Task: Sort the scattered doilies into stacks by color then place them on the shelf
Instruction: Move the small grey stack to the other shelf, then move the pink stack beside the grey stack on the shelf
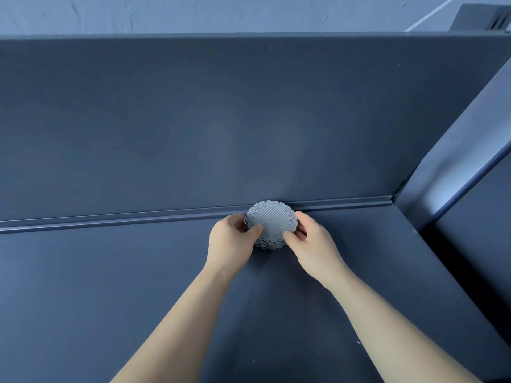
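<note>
2 hands hold 1 stack of gray doilies point(272, 223) at the far edge of a dark flat top point(138, 299), right next to the back wall point(249, 120). The stack touches the thin rail point(110, 219) at the bottom of that wall. The left hand point(231, 240) is on the left side of the stack, with its thumb on the top doily and its fingers curled around the edge. The right hand point(312, 239) does the same on the right side, so both hands pinch the stack between thumb and fingers. The stack looks like it sits on the top, but I cannot tell if it rests all the way down.

I think this is the putting-down step. To do it well, keep the squeeze soft and even on both sides so the doilies stay lined up. Set the stack down flat, then let go with both hands at once. Pull the thumbs up first so the top doily does not slide. No other doilies show here, so I cannot tell how many colors are left
</note>
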